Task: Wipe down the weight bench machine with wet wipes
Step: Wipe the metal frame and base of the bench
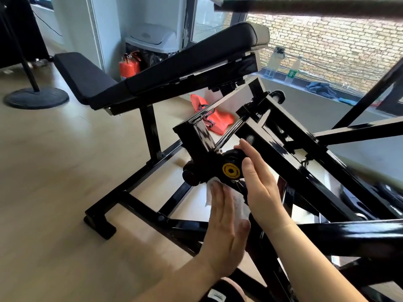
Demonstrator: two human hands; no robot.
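The black weight bench machine (283,136) fills the right half of the view, its padded bench (174,68) tilted up toward the window. A round black knob with a yellow centre (231,170) sits on the frame in the middle. My left hand (224,219) lies flat with straight fingers, pressing a white wet wipe (241,207) against the frame just below the knob. My right hand (259,184) rests with straight fingers along the right side of the knob, fingertips reaching a steel spring (249,139).
A red fire extinguisher (128,66) and a grey bin (152,38) stand behind the bench. An orange vest (218,116) lies on the wooden floor. A black stand base (36,98) is at left. Bottles (292,69) stand on the window ledge. A bar (327,5) crosses overhead.
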